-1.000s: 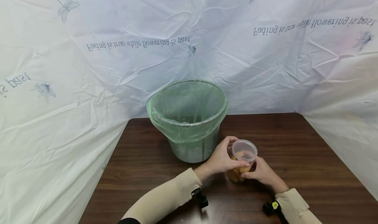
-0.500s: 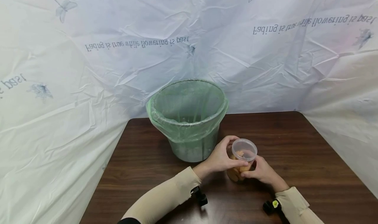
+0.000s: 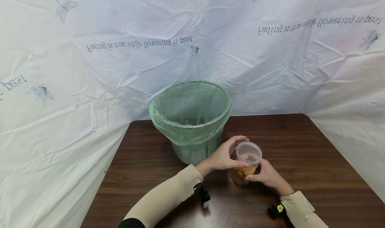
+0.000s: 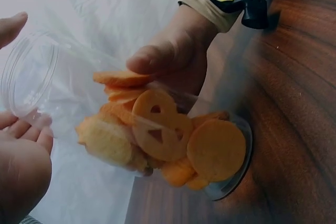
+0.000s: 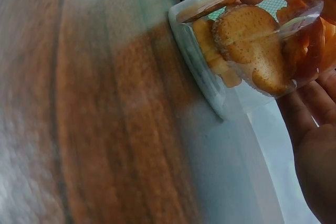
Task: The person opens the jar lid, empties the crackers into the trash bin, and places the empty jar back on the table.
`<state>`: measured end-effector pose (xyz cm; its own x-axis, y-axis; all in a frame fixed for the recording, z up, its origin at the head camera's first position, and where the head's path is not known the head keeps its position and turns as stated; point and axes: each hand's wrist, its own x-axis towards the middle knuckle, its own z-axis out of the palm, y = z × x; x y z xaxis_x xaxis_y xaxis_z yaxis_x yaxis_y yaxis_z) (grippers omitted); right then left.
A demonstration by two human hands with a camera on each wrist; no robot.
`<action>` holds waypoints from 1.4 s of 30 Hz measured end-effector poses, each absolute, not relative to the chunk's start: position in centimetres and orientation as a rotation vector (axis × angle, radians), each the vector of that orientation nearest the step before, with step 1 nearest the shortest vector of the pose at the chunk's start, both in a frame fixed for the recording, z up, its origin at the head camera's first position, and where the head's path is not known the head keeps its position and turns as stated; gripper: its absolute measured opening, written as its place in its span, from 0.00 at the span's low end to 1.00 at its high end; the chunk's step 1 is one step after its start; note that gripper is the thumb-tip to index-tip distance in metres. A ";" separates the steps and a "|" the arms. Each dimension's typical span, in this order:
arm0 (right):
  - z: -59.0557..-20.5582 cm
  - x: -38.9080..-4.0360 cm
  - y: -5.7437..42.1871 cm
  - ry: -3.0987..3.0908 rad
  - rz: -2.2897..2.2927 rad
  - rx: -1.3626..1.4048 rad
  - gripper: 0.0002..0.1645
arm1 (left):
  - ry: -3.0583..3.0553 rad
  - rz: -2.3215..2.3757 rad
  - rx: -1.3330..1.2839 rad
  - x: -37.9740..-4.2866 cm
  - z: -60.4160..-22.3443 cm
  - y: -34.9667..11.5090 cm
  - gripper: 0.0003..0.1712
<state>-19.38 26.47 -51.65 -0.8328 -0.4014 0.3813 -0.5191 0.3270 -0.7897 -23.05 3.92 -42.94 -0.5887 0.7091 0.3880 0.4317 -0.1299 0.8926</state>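
Note:
A clear plastic jar (image 3: 239,179) of orange-brown biscuits (image 4: 163,124) stands on the brown table, its base seen close against the wood in the left wrist view. My right hand (image 3: 269,176) grips the side of the jar, the thumb across its front and fingers behind. Spread around the clear round top (image 3: 249,152) is my left hand (image 3: 224,156), its thumb in front and fingers raised on the far side. In the left wrist view that thumb stands apart from the rim, while the fingertips (image 4: 44,123) are right at it. Some biscuits have cut-out shapes.
Behind and to the left stands a mesh waste bin (image 3: 194,154) lined with a green plastic bag (image 3: 189,136). White printed sheeting (image 3: 285,61) hangs around the back and sides of the table (image 3: 144,154). Small cameras (image 3: 203,194) sit on both wrists over beige sleeves.
My left fingers have loosened and spread away from the jar's top, rising slightly on the far side. The right hand and the jar have stayed in place.

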 end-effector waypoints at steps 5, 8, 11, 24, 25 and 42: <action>-51.6 -19.4 26.6 -2.480 1.530 0.854 0.40 | 1.789 1.819 1.334 -23.6 -43.0 3.9 0.45; -51.6 -19.4 26.6 -2.473 1.535 0.867 0.40 | 1.731 1.828 1.358 -23.9 -43.0 3.9 0.45; -51.6 -19.4 26.6 -2.465 1.536 0.877 0.40 | 1.702 1.814 1.370 -24.1 -42.9 3.9 0.44; -51.7 -19.3 26.6 -2.496 1.528 0.830 0.40 | 1.673 1.740 1.390 -24.0 -42.5 3.8 0.41; -51.8 -19.4 26.6 -2.493 1.531 0.833 0.40 | 1.666 1.738 1.392 -24.0 -42.4 3.8 0.41; -51.8 -19.3 26.6 -2.491 1.511 0.827 0.39 | 1.606 1.730 1.436 -23.2 -40.4 3.0 0.38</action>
<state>-19.32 26.60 -51.80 -0.8451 -0.3914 0.3641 -0.5038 0.3554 -0.7873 -23.19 3.03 -40.38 -0.4080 0.8142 0.4132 0.3515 -0.2776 0.8941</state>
